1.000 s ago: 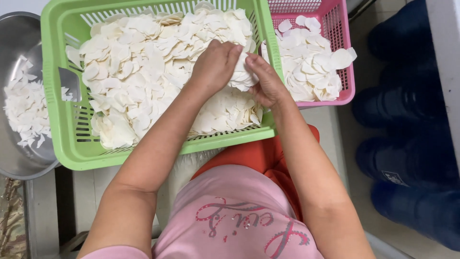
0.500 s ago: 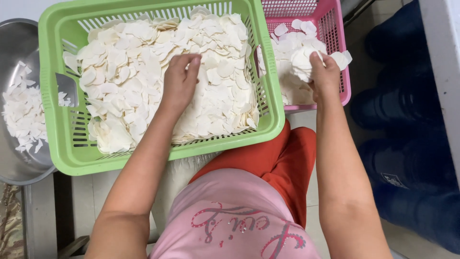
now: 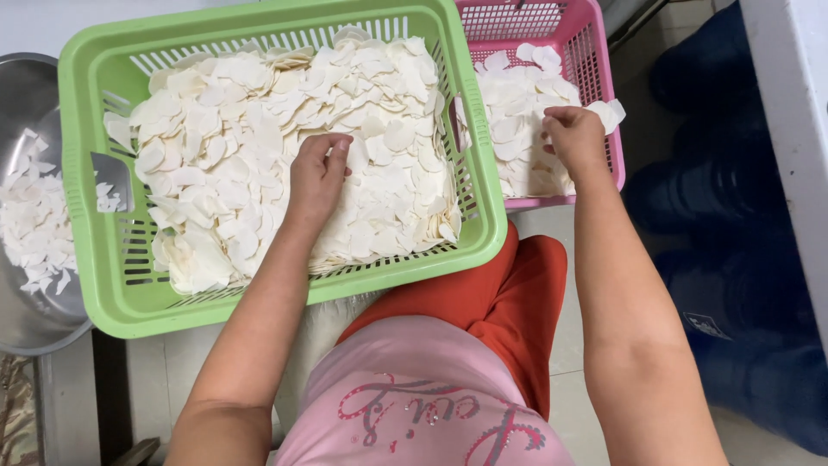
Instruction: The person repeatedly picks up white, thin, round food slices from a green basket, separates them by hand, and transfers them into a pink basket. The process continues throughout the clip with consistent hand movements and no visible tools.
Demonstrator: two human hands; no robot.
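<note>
The left hand [image 3: 317, 177] rests palm down on the heap of white slices [image 3: 259, 147], fingers curled and pinching at a slice under the fingertips; whether one is truly gripped cannot be told. The slices lie all round that hand, filling the green basket [image 3: 285, 298]. The right hand [image 3: 573, 138] is loosely clenched over the smaller pile [image 3: 513, 112] in the pink basket [image 3: 604, 52], with a slice [image 3: 608, 112] poking out just beside its knuckles. The pink basket touches the green one, between the two hands. Far to the left of the left hand, a steel bowl [image 3: 34, 319] holds broken white bits [image 3: 34, 224].
</note>
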